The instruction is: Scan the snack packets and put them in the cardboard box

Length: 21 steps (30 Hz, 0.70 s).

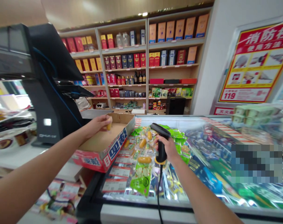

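Observation:
My left hand (97,123) is stretched over an open cardboard box (104,146) and pinches a small yellow snack packet (108,125) above its floor. My right hand (167,148) grips the handle of a black barcode scanner (160,137), its head pointing left over a heap of green and clear snack packets (143,155) with yellow pieces inside. The packets lie on the glass lid of a chest freezer (202,149). The scanner's cable (159,193) hangs down toward me.
A black checkout terminal (48,93) with its screen stands left of the box on a white counter (13,155). Wooden shelves (146,62) of boxed goods and bottles fill the back wall. A red and yellow poster (255,62) hangs at the right.

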Each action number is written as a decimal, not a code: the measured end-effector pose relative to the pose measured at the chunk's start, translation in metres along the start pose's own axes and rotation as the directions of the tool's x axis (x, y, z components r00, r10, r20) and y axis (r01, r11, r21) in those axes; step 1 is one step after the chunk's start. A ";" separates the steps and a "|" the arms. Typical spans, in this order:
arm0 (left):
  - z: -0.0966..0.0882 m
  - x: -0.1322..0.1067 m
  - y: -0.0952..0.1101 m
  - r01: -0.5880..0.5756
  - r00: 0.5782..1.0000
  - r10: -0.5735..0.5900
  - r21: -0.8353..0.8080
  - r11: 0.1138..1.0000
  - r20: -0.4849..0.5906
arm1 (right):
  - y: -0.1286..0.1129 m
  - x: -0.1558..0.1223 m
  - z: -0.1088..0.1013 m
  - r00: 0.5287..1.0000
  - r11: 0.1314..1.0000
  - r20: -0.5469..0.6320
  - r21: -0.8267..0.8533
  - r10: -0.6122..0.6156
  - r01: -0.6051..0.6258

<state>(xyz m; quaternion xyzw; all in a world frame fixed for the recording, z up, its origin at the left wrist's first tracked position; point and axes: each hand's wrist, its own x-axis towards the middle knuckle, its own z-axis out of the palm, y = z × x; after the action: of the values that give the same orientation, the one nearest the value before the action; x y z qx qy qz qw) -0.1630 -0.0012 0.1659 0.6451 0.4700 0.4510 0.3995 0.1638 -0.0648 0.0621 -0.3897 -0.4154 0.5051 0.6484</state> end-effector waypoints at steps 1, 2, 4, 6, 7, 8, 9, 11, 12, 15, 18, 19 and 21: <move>0.015 -0.007 0.009 0.031 0.999 -0.029 -0.169 0.985 0.017 | -0.001 -0.001 0.001 1.000 1.000 -0.001 -0.002 -0.001 0.001; 0.031 -0.014 0.017 0.052 0.998 -0.043 -0.328 0.943 0.034 | -0.002 -0.001 0.001 1.000 1.000 -0.003 -0.005 -0.003 0.003; 0.064 -0.027 0.026 0.110 0.993 -0.064 -0.565 0.817 0.100 | -0.002 -0.002 0.002 1.000 1.000 -0.002 -0.014 -0.010 0.010; 0.097 -0.035 0.024 0.249 0.966 -0.121 -0.677 0.693 0.230 | -0.002 -0.002 0.002 1.000 0.999 0.007 -0.029 -0.016 0.016; 0.112 -0.036 0.019 0.329 0.940 -0.151 -0.695 0.639 0.306 | -0.001 -0.002 0.001 1.000 0.999 0.015 -0.036 -0.015 0.015; 0.126 -0.036 0.012 0.386 0.917 -0.164 -0.703 0.597 0.364 | -0.001 -0.002 0.001 1.000 0.999 0.023 -0.042 -0.011 0.012; 0.138 -0.035 0.003 0.415 0.903 -0.162 -0.709 0.570 0.398 | 0.000 -0.002 0.001 0.999 0.999 0.031 -0.047 -0.008 0.010; 0.155 -0.030 -0.017 0.395 0.911 -0.130 -0.732 0.555 0.392 | 0.001 -0.001 0.000 0.999 0.999 0.040 -0.052 -0.005 0.007; 0.160 -0.028 -0.027 0.358 0.926 -0.110 -0.746 0.562 0.362 | 0.001 -0.001 0.000 0.999 0.999 0.040 -0.051 -0.005 0.007; 0.165 -0.022 -0.051 0.236 0.965 -0.057 -0.757 0.610 0.255 | 0.001 -0.002 0.000 0.999 0.999 0.039 -0.043 -0.008 0.009; 0.161 -0.019 -0.066 0.133 0.981 0.014 -0.732 0.669 0.191 | 0.000 -0.004 0.000 0.998 0.998 0.069 -0.066 0.010 -0.005; 0.159 -0.019 -0.068 0.102 0.985 0.035 -0.725 0.681 0.171 | 0.000 -0.005 0.000 0.996 0.996 0.091 -0.084 0.022 -0.015; 0.157 -0.018 -0.073 0.057 0.989 0.058 -0.718 0.694 0.134 | 0.000 -0.008 0.001 0.989 0.992 0.140 -0.120 0.047 -0.030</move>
<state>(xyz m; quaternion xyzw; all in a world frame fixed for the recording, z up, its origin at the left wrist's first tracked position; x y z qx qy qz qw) -0.0337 -0.0157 0.0508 0.4687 0.2254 0.5505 0.6531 0.1614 -0.0728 0.0618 -0.3982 -0.4822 0.5188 0.5830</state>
